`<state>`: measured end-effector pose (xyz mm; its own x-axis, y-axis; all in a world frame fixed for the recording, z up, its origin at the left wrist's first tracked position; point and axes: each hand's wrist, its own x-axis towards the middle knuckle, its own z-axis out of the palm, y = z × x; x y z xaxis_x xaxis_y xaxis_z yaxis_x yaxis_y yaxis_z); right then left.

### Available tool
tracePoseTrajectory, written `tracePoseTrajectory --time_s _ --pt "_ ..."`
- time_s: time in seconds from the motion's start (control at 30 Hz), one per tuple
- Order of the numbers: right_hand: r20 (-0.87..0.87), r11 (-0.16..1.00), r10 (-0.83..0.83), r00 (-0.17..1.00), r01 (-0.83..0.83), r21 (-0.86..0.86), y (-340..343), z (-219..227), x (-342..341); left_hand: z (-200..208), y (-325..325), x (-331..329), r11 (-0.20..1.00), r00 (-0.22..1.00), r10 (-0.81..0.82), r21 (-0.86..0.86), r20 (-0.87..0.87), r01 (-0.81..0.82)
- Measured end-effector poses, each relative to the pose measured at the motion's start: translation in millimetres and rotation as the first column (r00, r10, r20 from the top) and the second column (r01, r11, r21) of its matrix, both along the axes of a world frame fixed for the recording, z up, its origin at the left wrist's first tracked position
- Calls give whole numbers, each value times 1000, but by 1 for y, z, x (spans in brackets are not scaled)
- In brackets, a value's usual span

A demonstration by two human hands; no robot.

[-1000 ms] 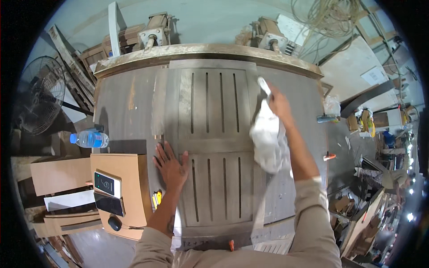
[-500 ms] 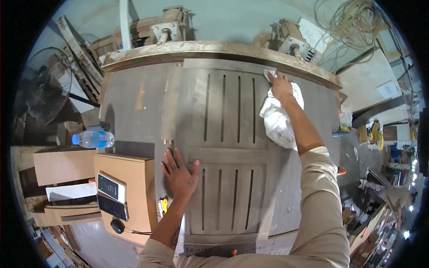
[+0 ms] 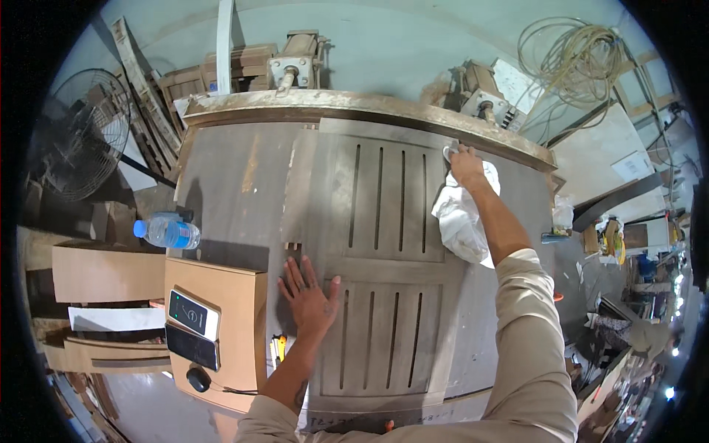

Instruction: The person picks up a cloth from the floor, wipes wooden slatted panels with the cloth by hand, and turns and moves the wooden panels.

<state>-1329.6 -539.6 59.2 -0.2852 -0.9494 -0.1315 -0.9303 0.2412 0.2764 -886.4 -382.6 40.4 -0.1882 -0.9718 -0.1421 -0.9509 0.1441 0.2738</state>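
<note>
A grey-brown wooden door panel (image 3: 391, 272) with slots in two framed sections lies flat on the worktable (image 3: 229, 166). My left hand (image 3: 312, 301) rests at the panel's left edge, fingers spread and stretched out, holding nothing. At the far right corner of the panel, my right hand (image 3: 468, 168) is closed on a white cloth (image 3: 461, 225). The cloth's bunched bulk hangs back under my wrist along the panel's right edge. My right fingertips are partly hidden by the hand and cloth.
A cardboard box (image 3: 244, 317) on the left bears two phones (image 3: 193, 314) and a black mouse-like object (image 3: 198, 379). Behind it lies a water bottle (image 3: 168, 232). A yellow cutter (image 3: 279, 345) sits by my left forearm. A raised beam (image 3: 369, 105) bounds the far side.
The view has shifted, so the whole scene sits lower in it. My right hand has bunched the cloth's far tip closer under its fingers. My left hand stays at the panel's left edge.
</note>
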Motion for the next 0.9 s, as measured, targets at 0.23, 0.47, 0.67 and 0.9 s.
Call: tracePoseTrajectory --time_s 0.23,0.47,0.67,0.9 --pt "-96 986 -165 982 166 7 74 -1 -37 -2 4 -5 996 999 -11 -87 -45 7" --pt "207 936 -213 955 260 -236 324 20 21 10 8 5 991 993 10 -129 -118 -25" --pt "443 834 -452 774 543 -99 437 -3 115 5 18 16 980 972 -29 -199 -235 -19" --pt "938 724 -27 -345 641 256 446 77 263 79 145 4 616 338 -113 201 -934 761"
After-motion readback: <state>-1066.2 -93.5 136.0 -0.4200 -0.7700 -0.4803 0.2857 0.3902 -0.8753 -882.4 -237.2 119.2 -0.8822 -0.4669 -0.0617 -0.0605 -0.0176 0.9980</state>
